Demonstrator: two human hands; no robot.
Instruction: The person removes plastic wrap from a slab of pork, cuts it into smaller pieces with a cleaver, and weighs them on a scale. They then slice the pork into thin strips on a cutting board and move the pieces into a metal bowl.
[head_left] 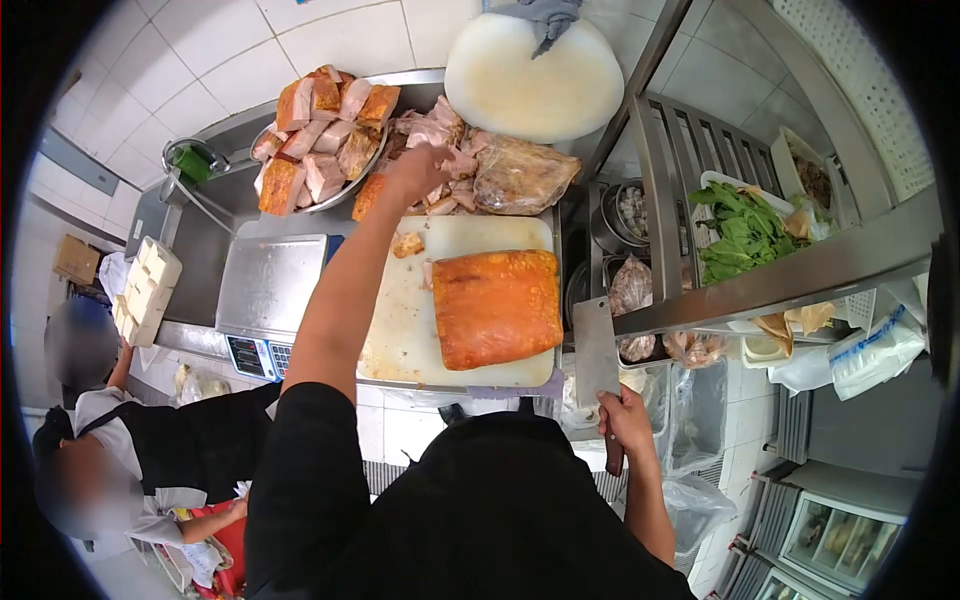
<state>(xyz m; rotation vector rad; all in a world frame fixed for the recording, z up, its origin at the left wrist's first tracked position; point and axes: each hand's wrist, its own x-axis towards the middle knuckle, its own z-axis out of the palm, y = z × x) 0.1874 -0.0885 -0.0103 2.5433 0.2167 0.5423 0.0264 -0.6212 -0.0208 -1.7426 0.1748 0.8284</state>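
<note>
My left hand point(422, 172) reaches over a heap of cut pork pieces point(436, 128) behind the cutting board point(390, 335). Its fingertips are at the meat, but they are too indistinct to show whether they grip a piece. In my right hand point(628, 425) is a cleaver point(597, 350), held by its dark handle with the broad blade pointing away from me, right of the board. A slab of roast pork point(498, 308) with orange-brown skin lies on the board. Near its upper left is a small meat scrap point(407, 245).
A bowl of pork chunks point(325, 175) stands at the back left, above a digital scale point(270, 285). Plastic-wrapped meat point(525, 178) lies behind the board. A metal rack point(780, 290) with leafy greens point(735, 230) rises at right. Two people point(120, 470) are at left.
</note>
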